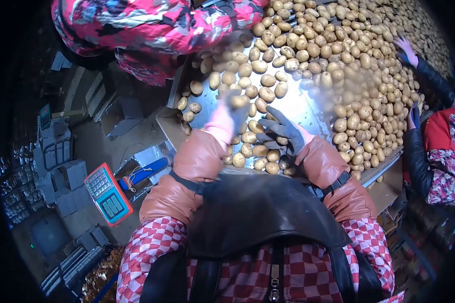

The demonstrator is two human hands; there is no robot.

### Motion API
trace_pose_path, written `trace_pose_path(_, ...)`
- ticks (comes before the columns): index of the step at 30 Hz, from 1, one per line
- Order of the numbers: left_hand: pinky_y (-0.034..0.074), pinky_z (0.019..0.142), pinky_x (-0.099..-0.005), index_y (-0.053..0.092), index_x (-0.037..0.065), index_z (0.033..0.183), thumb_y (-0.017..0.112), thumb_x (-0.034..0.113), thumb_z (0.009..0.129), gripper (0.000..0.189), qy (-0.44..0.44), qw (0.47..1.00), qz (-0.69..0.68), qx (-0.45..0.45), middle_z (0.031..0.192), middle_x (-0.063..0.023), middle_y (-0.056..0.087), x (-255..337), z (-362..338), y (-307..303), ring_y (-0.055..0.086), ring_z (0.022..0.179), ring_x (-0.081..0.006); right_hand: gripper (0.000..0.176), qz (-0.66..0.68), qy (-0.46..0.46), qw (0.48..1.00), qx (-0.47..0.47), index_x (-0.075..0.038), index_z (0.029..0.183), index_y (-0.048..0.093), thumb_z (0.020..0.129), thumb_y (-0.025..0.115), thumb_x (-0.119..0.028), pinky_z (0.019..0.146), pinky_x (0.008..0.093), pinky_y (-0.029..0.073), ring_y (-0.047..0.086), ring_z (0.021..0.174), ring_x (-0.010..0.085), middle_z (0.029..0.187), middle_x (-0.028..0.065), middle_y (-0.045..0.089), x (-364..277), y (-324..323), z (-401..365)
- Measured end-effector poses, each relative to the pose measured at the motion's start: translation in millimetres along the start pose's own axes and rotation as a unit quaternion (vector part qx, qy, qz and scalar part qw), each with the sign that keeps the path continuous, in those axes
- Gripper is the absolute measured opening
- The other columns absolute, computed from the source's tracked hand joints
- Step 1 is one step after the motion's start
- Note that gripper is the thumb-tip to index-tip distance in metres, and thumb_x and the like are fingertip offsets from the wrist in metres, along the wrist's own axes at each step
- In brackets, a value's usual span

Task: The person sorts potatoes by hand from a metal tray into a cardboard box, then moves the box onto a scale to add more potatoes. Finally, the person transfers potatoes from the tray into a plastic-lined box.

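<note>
Many potatoes point(268, 80) lie loose on a shiny metal table point(308, 108) in front of me. My left hand point(233, 113), in a grey and pink glove, is blurred by motion. Between its grey fingers shows a pale potato point(238, 102), which they seem to grip. To its right, my right hand point(284, 132) wears a similar glove. Its fingers are apart, reaching left over potatoes near the table's front edge, and I see nothing held in it. Some potatoes beneath this hand are partly hidden.
A dense heap of potatoes point(359, 91) covers the right and far side. One person in a pink camouflage jacket point(151, 25) leans in at upper left. Another person's gloved hand point(407, 50) touches the heap at right. A scale with a keypad point(108, 194) stands left, near cardboard boxes point(73, 177).
</note>
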State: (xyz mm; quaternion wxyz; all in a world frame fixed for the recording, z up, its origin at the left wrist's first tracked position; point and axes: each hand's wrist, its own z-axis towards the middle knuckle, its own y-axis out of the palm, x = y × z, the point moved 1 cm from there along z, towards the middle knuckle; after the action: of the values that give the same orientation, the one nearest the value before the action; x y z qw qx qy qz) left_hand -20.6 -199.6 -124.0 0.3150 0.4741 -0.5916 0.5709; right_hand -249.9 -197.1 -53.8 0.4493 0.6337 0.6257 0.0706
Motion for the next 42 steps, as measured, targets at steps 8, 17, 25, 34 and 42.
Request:
trace_pose_path(8, 0.05, 0.092, -0.041, 0.057, 0.007, 0.125, 0.071, 0.036, 0.083, 0.053, -0.075, 0.981, 0.178, 0.004, 0.114, -0.0193, 0.065, 88.3, 75.6, 4.6, 0.063, 0.105, -0.0325, 0.034, -0.297, -0.33, 0.895, 0.036, -0.01, 0.13, 0.059, 0.096, 0.06, -0.018, 0.099, 0.0333, 0.049, 0.057, 0.115, 0.0257, 0.139, 0.018, 0.046, 23.9, -62.8, 10.8)
trace_pose_path(17, 0.04, 0.106, -0.0439, 0.054, 0.016, 0.128, 0.068, 0.036, 0.081, 0.053, -0.051, 0.899, 0.414, -0.131, 0.133, -0.0161, 0.053, 74.8, 65.8, 14.3, 0.051, 0.125, -0.0358, 0.06, 0.19, -0.149, 0.97, -0.028, -0.009, 0.147, 0.031, 0.092, 0.055, -0.004, 0.066, 0.0204, 0.051, 0.056, 0.116, 0.0219, 0.137, 0.0143, 0.05, 10.3, -67.9, -5.9)
trace_pose_path(25, 0.051, 0.09, -0.0343, 0.048, 0.006, 0.136, 0.068, 0.014, 0.087, 0.053, -0.1, 0.961, -0.028, -0.257, 0.12, -0.0136, 0.06, 71.1, -14.4, -15.5, 0.062, 0.107, -0.0239, 0.037, -0.005, -0.21, 0.969, 0.129, -0.01, 0.128, 0.053, 0.095, 0.057, -0.027, 0.056, 0.0189, 0.04, 0.054, 0.076, 0.0107, 0.106, 0.0059, 0.059, 22.8, -92.3, -52.0)
trace_pose_path(34, 0.052, 0.092, -0.033, 0.027, 0.008, 0.15, 0.061, 0.018, 0.097, 0.064, 0.179, 0.914, -0.111, -0.346, 0.137, -0.0159, 0.047, 58.5, -30.4, 19.8, 0.06, 0.111, -0.023, 0.056, 0.4, -0.472, 0.744, 0.254, -0.011, 0.142, 0.044, 0.098, 0.048, -0.046, 0.048, 0.0258, 0.041, 0.049, 0.064, 0.0136, 0.118, 0.0091, 0.061, 155.6, -242.8, -310.5)
trace_pose_path(42, 0.039, 0.106, -0.0398, 0.023, 0.003, 0.152, 0.06, 0.044, 0.095, 0.079, -0.141, 0.797, -0.289, -0.512, 0.145, -0.0118, 0.039, 119.4, -65.9, 91.9, 0.049, 0.125, -0.0234, 0.059, 0.014, -0.272, 0.935, 0.227, -0.006, 0.147, 0.035, 0.092, 0.057, -0.015, 0.064, 0.0215, 0.05, 0.063, 0.093, 0.0166, 0.123, 0.0112, 0.059, 109.1, -125.9, -197.2)
